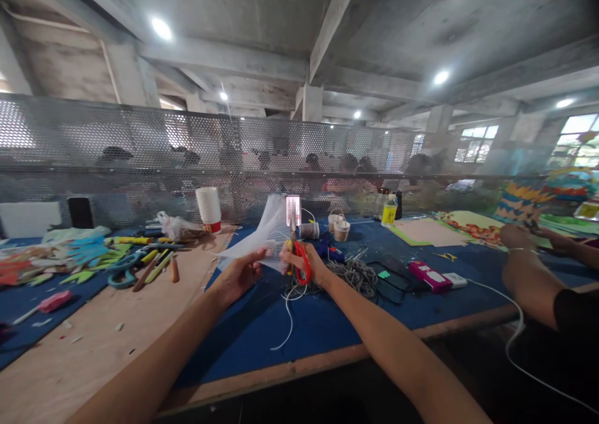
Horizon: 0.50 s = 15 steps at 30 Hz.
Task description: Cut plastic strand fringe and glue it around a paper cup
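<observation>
My left hand [244, 275] is closed on a piece of sheer white mesh [253, 244], which fans out up and to the left. My right hand [309, 263] grips scissors with red and yellow handles [304, 268]; their blades point up and away from me. The mesh lies beside the scissors, and I cannot tell whether the blades touch it. Beneath the hands a white cord [291, 324] trails over the blue mat [243, 343]. A tangled heap of grey yarn [353, 277] sits just right of my right hand, with a spool [309, 230] behind.
At left lie blue-handled scissors [124, 273], several tools and coloured scraps. Stacked paper cups [208, 209] stand behind. To the right are small cups [341, 229], a yellow-labelled bottle [389, 212] and a magenta box [429, 277]. A co-worker's arm [526, 274] reaches in at far right.
</observation>
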Motion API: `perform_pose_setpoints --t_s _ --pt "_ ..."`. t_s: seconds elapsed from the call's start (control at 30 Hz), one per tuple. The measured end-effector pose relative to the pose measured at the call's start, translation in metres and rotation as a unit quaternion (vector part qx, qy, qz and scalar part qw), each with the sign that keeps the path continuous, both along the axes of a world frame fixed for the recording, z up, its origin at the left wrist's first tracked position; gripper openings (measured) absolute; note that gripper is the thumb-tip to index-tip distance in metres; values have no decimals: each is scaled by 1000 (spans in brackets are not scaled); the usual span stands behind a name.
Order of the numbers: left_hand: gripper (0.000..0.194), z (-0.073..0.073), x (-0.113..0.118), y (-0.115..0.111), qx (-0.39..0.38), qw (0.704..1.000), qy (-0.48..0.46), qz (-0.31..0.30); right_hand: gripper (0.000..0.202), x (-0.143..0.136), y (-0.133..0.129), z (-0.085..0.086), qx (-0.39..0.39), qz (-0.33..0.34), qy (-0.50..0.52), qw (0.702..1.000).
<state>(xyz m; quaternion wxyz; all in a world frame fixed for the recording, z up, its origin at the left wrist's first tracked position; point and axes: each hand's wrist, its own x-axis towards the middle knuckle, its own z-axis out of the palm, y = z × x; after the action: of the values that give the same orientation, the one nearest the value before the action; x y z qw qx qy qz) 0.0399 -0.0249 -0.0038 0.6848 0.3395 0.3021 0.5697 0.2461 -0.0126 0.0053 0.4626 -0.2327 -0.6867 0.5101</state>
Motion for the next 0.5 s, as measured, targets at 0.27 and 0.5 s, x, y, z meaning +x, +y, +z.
perform_pose_setpoints --t_s 0.27,0.5 --pt "15 2 8 -7 13 999 33 -15 37 3 14 -5 55 -80 17 995" --pt "12 -1 12 -10 38 995 83 -49 36 3 10 -3 110 -79 -44 990"
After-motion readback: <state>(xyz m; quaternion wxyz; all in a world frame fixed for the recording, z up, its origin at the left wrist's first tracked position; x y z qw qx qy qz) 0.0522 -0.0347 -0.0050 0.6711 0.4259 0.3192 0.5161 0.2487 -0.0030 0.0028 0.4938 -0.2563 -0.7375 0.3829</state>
